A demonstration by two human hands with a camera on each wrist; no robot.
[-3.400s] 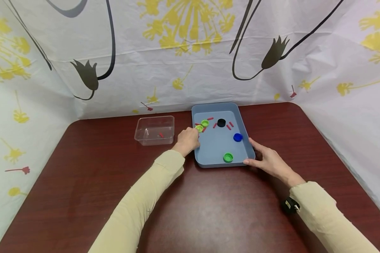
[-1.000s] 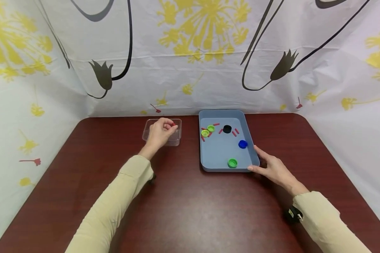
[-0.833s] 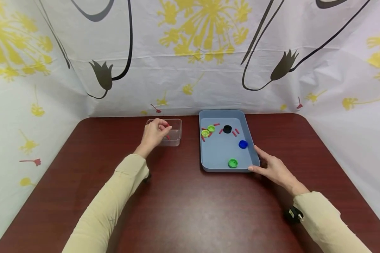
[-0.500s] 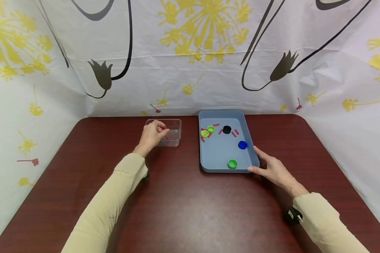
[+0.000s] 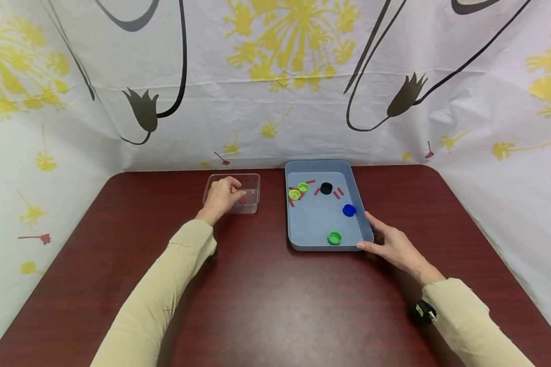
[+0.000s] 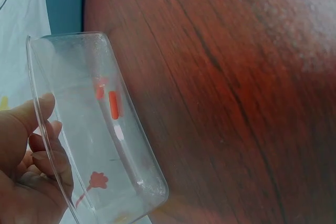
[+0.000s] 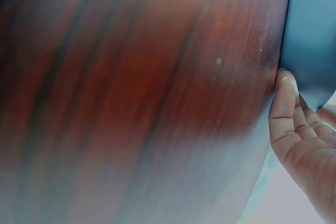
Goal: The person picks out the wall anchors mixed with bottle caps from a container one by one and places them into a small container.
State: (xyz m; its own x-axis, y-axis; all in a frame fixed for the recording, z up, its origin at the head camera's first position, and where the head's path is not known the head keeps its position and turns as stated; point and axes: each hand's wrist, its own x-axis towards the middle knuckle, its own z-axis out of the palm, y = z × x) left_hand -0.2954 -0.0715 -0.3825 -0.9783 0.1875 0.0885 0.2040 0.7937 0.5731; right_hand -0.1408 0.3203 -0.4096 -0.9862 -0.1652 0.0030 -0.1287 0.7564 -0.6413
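In the head view my left hand [image 5: 220, 198] is over the clear plastic box [image 5: 251, 209]. The left wrist view shows its thumb and bent fingers apart inside the rim, with nothing seen between them. A small red stick [image 6: 114, 105] lies on the box floor, and a fainter red patch beside it may be another stick or a reflection. My right hand [image 5: 397, 248] grips the near right corner of the blue-grey tray [image 5: 309, 221], thumb on the front wall and fingers along the side.
Inside the tray sit two yellow-green bottle caps [image 5: 298, 191], a black cap [image 5: 326, 188], a blue cap [image 5: 349, 210], a green cap [image 5: 334, 237] and several red sticks [image 5: 336, 195]. The dark wood table [image 5: 266, 306] ends at a patterned cloth [image 5: 183, 127].
My left hand has gone from the tray's left side to the box with a red stick pinched in its fingertips, which now appear parted without it. My right hand stays at the tray corner.
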